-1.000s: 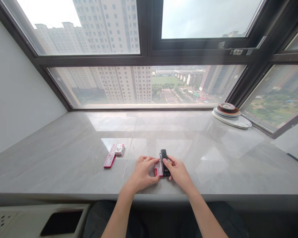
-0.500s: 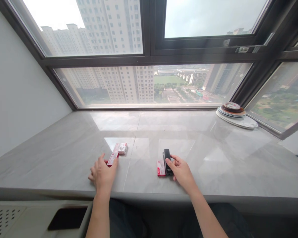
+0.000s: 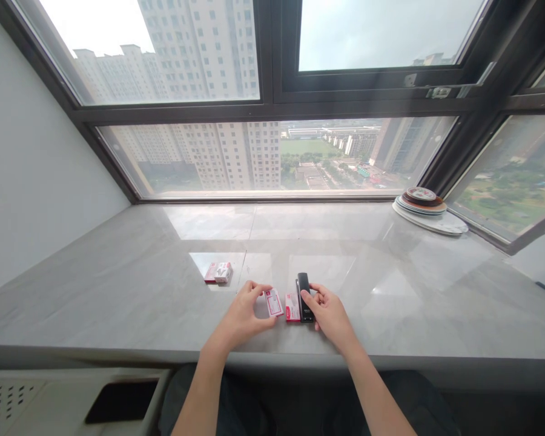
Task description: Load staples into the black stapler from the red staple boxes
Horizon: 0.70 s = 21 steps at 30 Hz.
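Between the thumb and fingers of my left hand (image 3: 247, 312) is a small red-and-white box (image 3: 274, 303), gripped at its two ends. Just right of it, a second red-and-white box (image 3: 292, 307) lies on the grey counter, beside a black stapler (image 3: 304, 298). My right hand (image 3: 327, 312) holds the stapler from its right side, thumb on top. Farther left, a white box (image 3: 223, 272) sits against another red-and-white box (image 3: 210, 272), and no hand touches them.
A stack of plates (image 3: 429, 212) stands at the back right of the counter (image 3: 118, 290) by the window. Below the front edge at the left is a pale perforated surface with a dark rectangle (image 3: 121, 401).
My left hand has moved right, carrying one red-and-white box from the left group to beside the box at the stapler. My right hand has stayed on the stapler.
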Motion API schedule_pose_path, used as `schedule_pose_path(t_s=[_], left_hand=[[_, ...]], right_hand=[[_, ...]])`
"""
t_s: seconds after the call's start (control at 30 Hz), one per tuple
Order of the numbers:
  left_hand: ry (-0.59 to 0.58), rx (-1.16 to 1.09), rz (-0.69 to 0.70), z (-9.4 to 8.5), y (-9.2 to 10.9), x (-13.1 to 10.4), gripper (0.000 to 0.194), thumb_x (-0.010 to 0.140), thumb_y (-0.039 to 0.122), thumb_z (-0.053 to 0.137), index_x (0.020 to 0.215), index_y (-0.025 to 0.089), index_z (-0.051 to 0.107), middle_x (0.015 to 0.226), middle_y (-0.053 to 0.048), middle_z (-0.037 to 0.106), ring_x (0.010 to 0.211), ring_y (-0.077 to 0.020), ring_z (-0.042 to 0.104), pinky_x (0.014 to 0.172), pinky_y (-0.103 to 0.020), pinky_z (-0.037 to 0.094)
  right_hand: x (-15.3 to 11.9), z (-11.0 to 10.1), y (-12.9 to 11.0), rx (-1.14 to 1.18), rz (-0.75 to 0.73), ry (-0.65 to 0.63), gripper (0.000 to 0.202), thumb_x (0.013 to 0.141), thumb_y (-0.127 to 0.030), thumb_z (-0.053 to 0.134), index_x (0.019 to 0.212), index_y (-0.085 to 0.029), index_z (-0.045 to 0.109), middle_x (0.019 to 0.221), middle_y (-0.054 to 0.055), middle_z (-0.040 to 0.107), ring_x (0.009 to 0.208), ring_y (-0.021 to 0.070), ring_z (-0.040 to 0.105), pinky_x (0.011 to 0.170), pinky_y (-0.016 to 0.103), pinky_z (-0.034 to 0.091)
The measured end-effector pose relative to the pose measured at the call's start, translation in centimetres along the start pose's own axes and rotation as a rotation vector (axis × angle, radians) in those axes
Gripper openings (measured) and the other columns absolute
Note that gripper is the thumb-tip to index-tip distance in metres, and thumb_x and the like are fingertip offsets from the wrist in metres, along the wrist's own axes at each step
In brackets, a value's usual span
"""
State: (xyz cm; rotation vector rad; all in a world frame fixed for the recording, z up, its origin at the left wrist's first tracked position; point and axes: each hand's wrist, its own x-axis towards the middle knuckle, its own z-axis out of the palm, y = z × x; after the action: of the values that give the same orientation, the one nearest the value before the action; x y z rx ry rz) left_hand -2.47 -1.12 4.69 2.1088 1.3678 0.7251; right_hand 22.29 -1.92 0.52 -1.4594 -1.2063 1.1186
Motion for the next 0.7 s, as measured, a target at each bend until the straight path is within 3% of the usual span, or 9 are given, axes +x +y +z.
schedule_pose_path(t_s=[0.13, 0.27, 0.4, 0.5, 0.57, 0.63, 0.7], left_hand=[[-0.096, -0.005, 0.147, 1.7, 1.7, 2.2, 0.057, 0.074, 0.032, 0.078, 0.13, 0.036, 0.063, 0.122, -0.003, 0.061, 0.112, -0.0257, 0.059, 0.099, -0.039, 0.05], [-0.143, 0.034, 0.199, 3.3, 2.6, 3.0, 0.056, 0.071, 0.034, 0.082, 0.124, 0.035, 0.065, 0.113, -0.002, 0.066, 0.106, -0.0268, 0.058, 0.097, -0.04, 0.049], [-0.135, -0.017, 0.198, 3.1, 2.2, 2.9, 0.066, 0.072, 0.044, 0.085, 0.132, 0.035, 0.061, 0.123, -0.002, 0.065, 0.113, -0.0267, 0.057, 0.1, -0.039, 0.048], [-0.013, -0.06, 0.113, 0.2, -0.4, 3.3, 0.058, 0.092, 0.051, 0.063, 0.147, 0.037, 0.049, 0.137, -0.003, 0.059, 0.12, -0.0238, 0.056, 0.103, -0.037, 0.047], [0.209, 0.028, -0.037, -2.9, -3.4, 3.9, 0.044, 0.104, 0.045, 0.038, 0.145, 0.034, 0.053, 0.14, -0.003, 0.059, 0.126, -0.0237, 0.052, 0.106, -0.038, 0.044], [0.359, 0.204, -0.247, -6.1, -6.9, 4.5, 0.046, 0.104, 0.039, 0.03, 0.141, 0.031, 0.057, 0.143, -0.003, 0.057, 0.133, -0.0267, 0.046, 0.112, -0.043, 0.037], [0.349, 0.245, -0.327, -8.4, -10.0, 4.6, 0.048, 0.101, 0.03, 0.028, 0.135, 0.026, 0.062, 0.144, -0.005, 0.058, 0.135, -0.0303, 0.043, 0.115, -0.049, 0.031]], right_hand=[[-0.1, -0.1, -0.1, 0.006, 0.001, -0.013, 0.061, 0.088, -0.066, 0.062, 0.127, -0.02, 0.063, 0.063, -0.008, 0.05, 0.037, 0.0109, 0.05, 0.04, 0.026, 0.04], [-0.2, -0.2, -0.1, 0.014, 0.008, -0.041, 0.06, 0.09, -0.065, 0.06, 0.127, -0.018, 0.063, 0.064, -0.008, 0.05, 0.037, 0.0104, 0.05, 0.04, 0.025, 0.038], [-0.3, -0.2, -0.1, 0.014, 0.017, -0.05, 0.061, 0.09, -0.065, 0.06, 0.129, -0.018, 0.062, 0.065, -0.008, 0.051, 0.037, 0.01, 0.05, 0.039, 0.025, 0.037], [-0.3, -0.2, 0.0, 0.024, 0.025, -0.037, 0.061, 0.089, -0.066, 0.061, 0.128, -0.019, 0.062, 0.064, -0.009, 0.048, 0.036, 0.0098, 0.048, 0.038, 0.025, 0.037], [-0.3, -0.2, 0.1, 0.026, 0.022, -0.029, 0.06, 0.089, -0.065, 0.062, 0.127, -0.019, 0.062, 0.064, -0.009, 0.047, 0.037, 0.0099, 0.048, 0.038, 0.025, 0.038], [-0.3, -0.3, 0.1, 0.019, 0.018, -0.028, 0.059, 0.089, -0.064, 0.062, 0.127, -0.019, 0.063, 0.064, -0.009, 0.047, 0.037, 0.01, 0.049, 0.039, 0.026, 0.039], [-0.2, -0.3, 0.2, 0.013, 0.019, -0.031, 0.058, 0.089, -0.064, 0.062, 0.127, -0.02, 0.063, 0.064, -0.009, 0.047, 0.037, 0.0101, 0.049, 0.04, 0.026, 0.039]])
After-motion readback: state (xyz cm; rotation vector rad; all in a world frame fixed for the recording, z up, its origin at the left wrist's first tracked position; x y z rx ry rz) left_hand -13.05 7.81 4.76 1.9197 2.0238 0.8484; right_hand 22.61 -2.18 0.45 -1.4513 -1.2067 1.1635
